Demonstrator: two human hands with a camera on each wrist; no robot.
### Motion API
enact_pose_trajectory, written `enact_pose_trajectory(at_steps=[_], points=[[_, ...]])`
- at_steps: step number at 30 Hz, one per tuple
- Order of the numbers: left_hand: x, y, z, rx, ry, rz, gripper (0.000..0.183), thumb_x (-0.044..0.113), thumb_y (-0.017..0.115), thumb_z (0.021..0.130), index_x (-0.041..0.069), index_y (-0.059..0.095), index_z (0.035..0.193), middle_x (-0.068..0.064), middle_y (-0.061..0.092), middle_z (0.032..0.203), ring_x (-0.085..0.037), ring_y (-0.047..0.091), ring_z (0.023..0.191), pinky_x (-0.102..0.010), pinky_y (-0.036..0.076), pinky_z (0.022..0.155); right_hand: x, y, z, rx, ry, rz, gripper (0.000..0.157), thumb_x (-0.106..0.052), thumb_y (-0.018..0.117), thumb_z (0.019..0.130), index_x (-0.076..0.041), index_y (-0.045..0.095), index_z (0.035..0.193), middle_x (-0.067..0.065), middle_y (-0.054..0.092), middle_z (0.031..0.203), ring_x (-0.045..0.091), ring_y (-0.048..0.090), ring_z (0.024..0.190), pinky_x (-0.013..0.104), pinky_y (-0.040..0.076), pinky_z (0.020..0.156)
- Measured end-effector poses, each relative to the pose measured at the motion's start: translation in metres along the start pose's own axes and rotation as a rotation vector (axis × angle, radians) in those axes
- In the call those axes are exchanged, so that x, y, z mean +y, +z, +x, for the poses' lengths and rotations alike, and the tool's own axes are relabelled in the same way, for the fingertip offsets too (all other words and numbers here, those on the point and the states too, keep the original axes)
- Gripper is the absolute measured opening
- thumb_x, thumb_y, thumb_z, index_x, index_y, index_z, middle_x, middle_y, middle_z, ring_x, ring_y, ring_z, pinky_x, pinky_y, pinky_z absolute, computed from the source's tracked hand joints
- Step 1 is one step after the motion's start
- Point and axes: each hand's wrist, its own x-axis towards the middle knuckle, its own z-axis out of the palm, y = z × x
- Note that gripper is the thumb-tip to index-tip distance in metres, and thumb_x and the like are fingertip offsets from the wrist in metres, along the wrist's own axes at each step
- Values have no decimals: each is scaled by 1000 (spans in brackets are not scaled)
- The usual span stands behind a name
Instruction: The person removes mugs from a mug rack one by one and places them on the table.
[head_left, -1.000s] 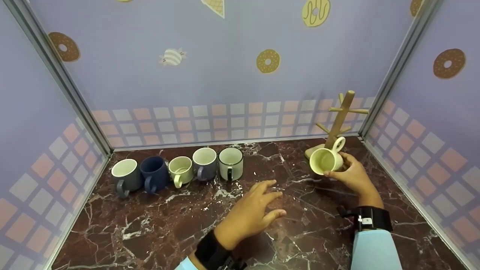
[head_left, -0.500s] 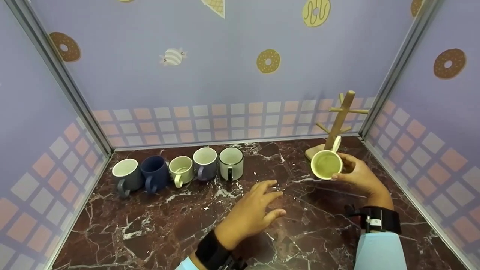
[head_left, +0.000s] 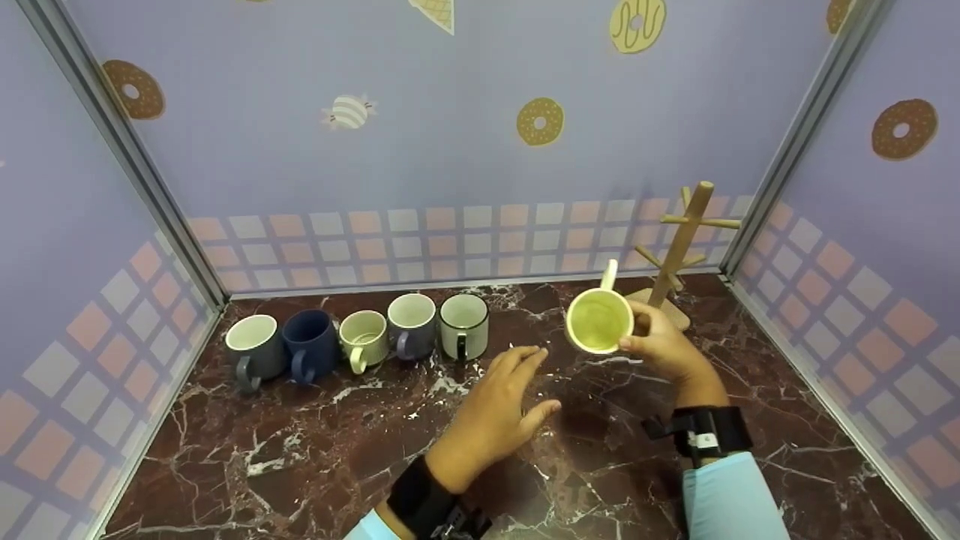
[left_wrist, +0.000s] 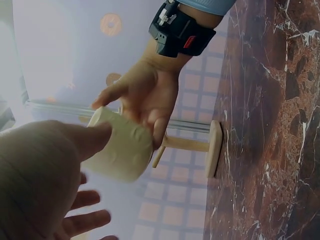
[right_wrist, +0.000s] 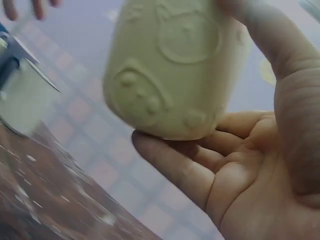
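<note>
My right hand (head_left: 664,345) holds a pale yellow mug (head_left: 600,321) above the table, its thumb on the near side and its fingers at the side and base. The mug's mouth tilts toward the head camera and its handle points up and away. Raised animal shapes cover its wall in the right wrist view, where the mug (right_wrist: 170,70) fills the middle. My left hand (head_left: 491,416) hovers left of the mug with fingers extended and thumb apart, holding nothing. In the left wrist view that mug (left_wrist: 122,147) shows beyond my left thumb, and the two appear apart.
A wooden mug tree (head_left: 679,240) with bare pegs stands at the back right. At the back left several mugs stand in a row, from a dark grey mug (head_left: 255,349) to a white mug with a black rim (head_left: 463,328). Patterned walls enclose the marble-look table (head_left: 300,450).
My right hand has carried the yellow mug leftward, away from the mug tree and toward my left hand. The mug's handle has turned to point farther back. My left fingers have drawn closer together.
</note>
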Motion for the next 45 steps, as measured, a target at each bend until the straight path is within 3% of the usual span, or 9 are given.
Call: enact_pose_trajectory(at_steps=[6, 12, 15, 17, 22, 27, 32, 38, 45], points=[[-2, -1, 1, 199, -50, -54, 86, 39, 85, 102, 3, 46, 170, -17, 58, 164, -34, 61, 151, -50, 55, 128, 10, 46, 21, -24, -10, 59, 99, -29, 101, 87, 20, 48, 155, 8, 77, 123, 17, 78, 106, 28, 70, 93], [-4, 0, 2, 379, -66, -80, 93, 32, 91, 97, -4, 43, 169, -23, 56, 164, -39, 61, 150, -53, 55, 127, 14, 87, 31, -37, 36, 120, 125, -46, 105, 80, 21, 36, 161, 8, 74, 125, 17, 77, 105, 25, 69, 91], [-5, 0, 2, 463, -70, -89, 98, 27, 95, 93, -6, 41, 169, -26, 54, 164, -42, 60, 150, -56, 53, 128, 14, 107, 35, -14, 56, 177, 136, -50, 107, 76, 21, 31, 164, 8, 71, 130, 19, 77, 111, 29, 70, 98], [-6, -1, 3, 502, -88, -81, 102, 27, 96, 91, -6, 40, 169, -29, 52, 165, -45, 60, 150, -58, 54, 126, 13, 119, 37, 12, 62, 214, 137, -49, 108, 75, 20, 30, 165, 9, 71, 131, 21, 79, 114, 32, 70, 101], [-11, -6, 5, 589, -146, -82, 110, 28, 100, 86, -7, 37, 170, -31, 51, 164, -47, 60, 148, -60, 58, 122, 11, 149, 45, 65, 77, 238, 139, -52, 110, 68, 18, 36, 162, 11, 74, 127, 19, 81, 105, 29, 71, 93], [-18, -12, 6, 699, -164, -54, 114, 30, 103, 82, -4, 39, 170, -29, 54, 162, -46, 59, 149, -64, 55, 124, 9, 173, 54, 45, 86, 257, 142, -57, 109, 66, 17, 36, 162, 13, 73, 129, 17, 80, 105, 31, 72, 93], [-23, -15, 5, 779, -191, 21, 113, 39, 103, 81, -1, 43, 168, -26, 59, 157, -45, 59, 146, -65, 55, 122, 8, 188, 54, 9, 103, 237, 140, -58, 108, 68, 16, 36, 163, 13, 73, 130, 18, 79, 109, 36, 71, 98], [-24, -16, 5, 844, -170, 16, 105, 43, 103, 81, -2, 51, 161, -26, 63, 149, -44, 62, 138, -64, 58, 117, 3, 193, 49, 6, 143, 220, 140, -60, 107, 68, 16, 37, 162, 10, 72, 132, 17, 77, 112, 31, 70, 97], [-23, -27, 5, 819, -161, -62, 102, 37, 105, 78, 1, 54, 159, -20, 63, 142, -38, 63, 132, -60, 63, 112, -6, 184, 47, -84, 150, 147, 142, -72, 99, 72, 14, 36, 166, 27, 65, 148, 19, 76, 119, 35, 69, 105]])
